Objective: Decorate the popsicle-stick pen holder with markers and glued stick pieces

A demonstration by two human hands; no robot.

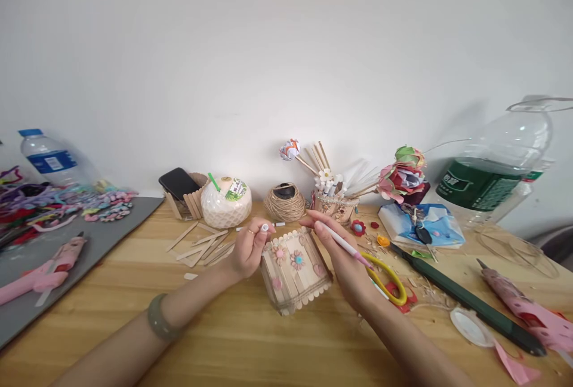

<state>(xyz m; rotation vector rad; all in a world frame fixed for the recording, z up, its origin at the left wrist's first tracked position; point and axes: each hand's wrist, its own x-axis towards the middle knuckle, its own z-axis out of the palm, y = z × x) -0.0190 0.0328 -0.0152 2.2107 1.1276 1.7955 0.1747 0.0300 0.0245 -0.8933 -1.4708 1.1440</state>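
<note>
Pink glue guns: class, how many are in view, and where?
2: one pink glue gun on the grey mat at left, a second glue gun on the wooden table at right.

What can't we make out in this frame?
- Pen front end: head view, covered by the right hand's fingers.
- White piece: head view, mostly hidden in the left hand.
- Box underside: head view, hidden by the box itself.
- Left glue gun: head view, cut off by the left edge.
- Coconut label: head view, small print too small to read.
</note>
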